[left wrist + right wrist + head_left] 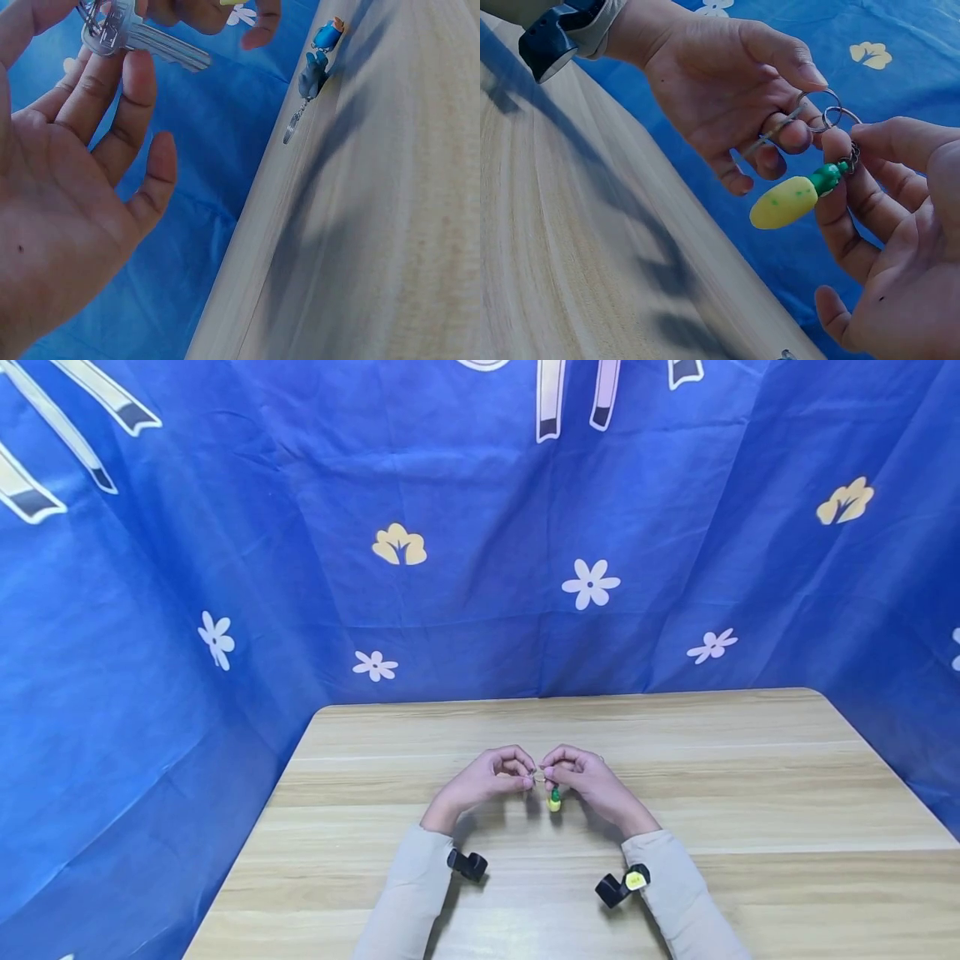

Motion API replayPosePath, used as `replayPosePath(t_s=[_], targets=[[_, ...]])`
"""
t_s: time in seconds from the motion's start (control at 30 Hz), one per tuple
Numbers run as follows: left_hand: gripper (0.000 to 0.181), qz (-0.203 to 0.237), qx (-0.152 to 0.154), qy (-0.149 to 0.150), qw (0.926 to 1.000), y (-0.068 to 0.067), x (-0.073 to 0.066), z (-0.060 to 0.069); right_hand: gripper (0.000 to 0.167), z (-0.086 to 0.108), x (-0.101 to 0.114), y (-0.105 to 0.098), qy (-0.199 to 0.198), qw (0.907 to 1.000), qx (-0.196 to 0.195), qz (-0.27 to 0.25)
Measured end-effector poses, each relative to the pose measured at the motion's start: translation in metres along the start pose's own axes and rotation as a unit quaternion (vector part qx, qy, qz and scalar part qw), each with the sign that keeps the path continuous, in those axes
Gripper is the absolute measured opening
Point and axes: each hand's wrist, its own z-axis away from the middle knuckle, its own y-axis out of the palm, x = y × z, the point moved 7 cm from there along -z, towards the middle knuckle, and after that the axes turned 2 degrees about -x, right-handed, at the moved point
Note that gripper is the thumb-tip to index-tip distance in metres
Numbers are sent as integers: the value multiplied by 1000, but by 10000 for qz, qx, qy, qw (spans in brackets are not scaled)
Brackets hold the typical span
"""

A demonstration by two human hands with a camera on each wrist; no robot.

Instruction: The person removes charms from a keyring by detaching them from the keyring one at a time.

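In the head view my left hand (491, 779) and right hand (588, 783) meet fingertip to fingertip above the wooden table. My left hand pinches a silver key (169, 46) by its head, with a metal split ring (835, 94) running from it. Between my right thumb and finger is the ring (853, 115) of a pineapple keychain (784, 202), yellow with a green top, which hangs by a short chain. The two rings cross each other in the right wrist view; whether they are linked I cannot tell.
Two small figures lie on the table (337, 827) in the left wrist view: a blue-and-orange one (328, 34) and a grey-blue one (313, 76) with a metal ring (291, 127). A blue patterned cloth (472, 610) hangs behind the table.
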Motion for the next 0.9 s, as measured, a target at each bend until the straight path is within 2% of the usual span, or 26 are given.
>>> replayPosePath(t_s=[0.2,0.47,0.6,0.7,0.9], targets=[[25,171,-20,-29,9998,-1,-1,2,13,1,5,5,-116,9993,92,343],[23,-10,-106,-171,9998,-2,2,1,9,2,14,9,-453,9937,-13,1027],[22,-76,-167,-278,9994,-2,4,0,9,3,16,11,-451,9924,-37,1141],[25,30,-221,-360,9991,-2,5,0,10,3,18,11,-455,9919,-68,1182],[30,214,-244,-264,9991,-3,3,1,12,2,13,6,-220,9943,-260,1012]])
